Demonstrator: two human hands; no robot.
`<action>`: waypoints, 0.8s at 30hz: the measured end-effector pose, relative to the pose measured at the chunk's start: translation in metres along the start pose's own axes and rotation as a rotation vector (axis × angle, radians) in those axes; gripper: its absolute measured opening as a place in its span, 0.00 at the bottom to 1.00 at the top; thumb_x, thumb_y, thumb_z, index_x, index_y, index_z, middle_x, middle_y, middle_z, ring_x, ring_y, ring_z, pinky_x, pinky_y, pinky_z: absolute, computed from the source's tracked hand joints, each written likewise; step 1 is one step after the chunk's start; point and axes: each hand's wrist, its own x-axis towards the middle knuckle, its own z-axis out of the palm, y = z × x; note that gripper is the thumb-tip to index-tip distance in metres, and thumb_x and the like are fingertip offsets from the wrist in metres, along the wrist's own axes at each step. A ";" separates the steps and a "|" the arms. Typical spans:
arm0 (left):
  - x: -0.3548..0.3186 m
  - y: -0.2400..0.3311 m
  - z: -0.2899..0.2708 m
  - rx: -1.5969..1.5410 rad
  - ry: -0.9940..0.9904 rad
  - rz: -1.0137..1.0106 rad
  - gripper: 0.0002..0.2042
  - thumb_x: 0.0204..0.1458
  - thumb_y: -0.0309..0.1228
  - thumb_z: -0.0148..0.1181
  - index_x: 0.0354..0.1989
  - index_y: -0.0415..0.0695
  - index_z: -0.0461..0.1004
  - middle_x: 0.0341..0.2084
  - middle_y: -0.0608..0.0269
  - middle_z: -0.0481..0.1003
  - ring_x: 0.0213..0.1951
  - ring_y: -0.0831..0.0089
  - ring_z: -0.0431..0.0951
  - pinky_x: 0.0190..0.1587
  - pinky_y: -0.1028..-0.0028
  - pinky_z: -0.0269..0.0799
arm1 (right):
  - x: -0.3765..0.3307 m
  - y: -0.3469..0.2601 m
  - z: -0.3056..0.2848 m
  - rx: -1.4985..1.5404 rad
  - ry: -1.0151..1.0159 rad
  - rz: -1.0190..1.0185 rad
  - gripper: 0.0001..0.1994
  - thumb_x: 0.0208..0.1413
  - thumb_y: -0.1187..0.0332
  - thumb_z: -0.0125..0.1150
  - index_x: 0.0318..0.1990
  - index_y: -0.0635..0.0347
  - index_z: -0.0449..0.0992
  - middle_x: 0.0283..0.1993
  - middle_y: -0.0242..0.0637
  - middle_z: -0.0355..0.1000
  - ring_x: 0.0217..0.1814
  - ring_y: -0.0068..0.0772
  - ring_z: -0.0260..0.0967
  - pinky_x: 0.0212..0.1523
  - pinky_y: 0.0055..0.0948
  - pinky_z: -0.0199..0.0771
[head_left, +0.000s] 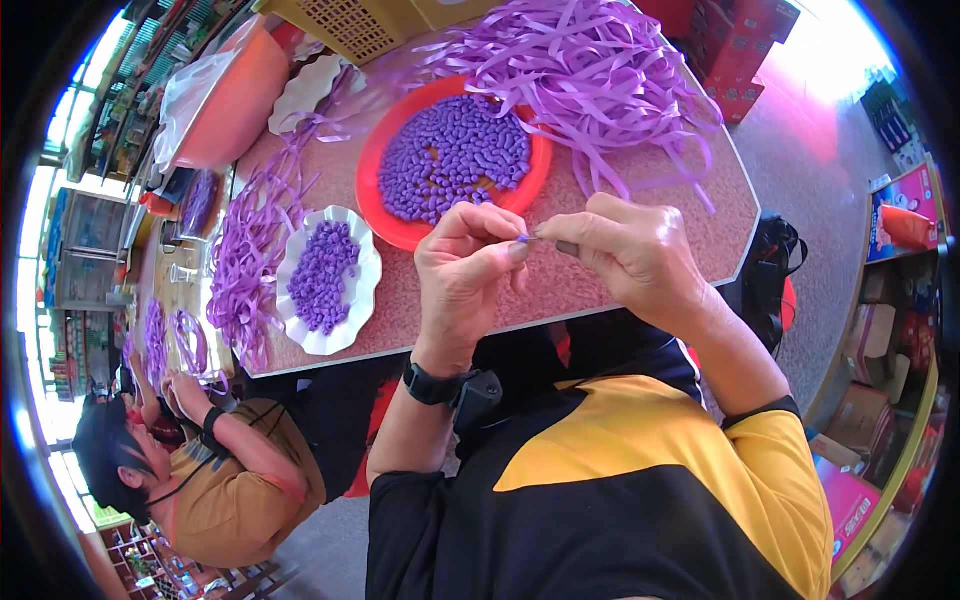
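We are pinching a tiny purple paper piece (524, 239) between the thumb and forefinger of our left hand (465, 265), while our right hand (632, 252) is closing narrowly on the same piece from the other side, fingertips nearly meeting just above the near edge of the speckled pink table (640, 210).

Going from the left, another person in a mustard shirt (235, 480) is sitting low beside the table, handling purple strips. Next we are seeing a loose heap of purple paper strips (245, 250), then a white scalloped dish (352, 300) holding small purple rolled pieces. Just behind our hands a round red plate (385, 215) is carrying many more of those rolls. Farther right, a big tangle of long purple ribbons (590, 75) is spreading across the tabletop.
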 end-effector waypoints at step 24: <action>0.018 0.009 0.053 0.684 -0.098 -0.325 0.06 0.51 0.23 0.64 0.37 0.36 0.78 0.27 0.66 0.76 0.24 0.84 0.72 0.24 0.81 0.67 | -0.039 0.041 -0.056 0.553 0.303 0.235 0.12 0.64 0.70 0.55 0.50 0.68 0.76 0.32 0.32 0.73 0.24 0.17 0.61 0.26 0.19 0.61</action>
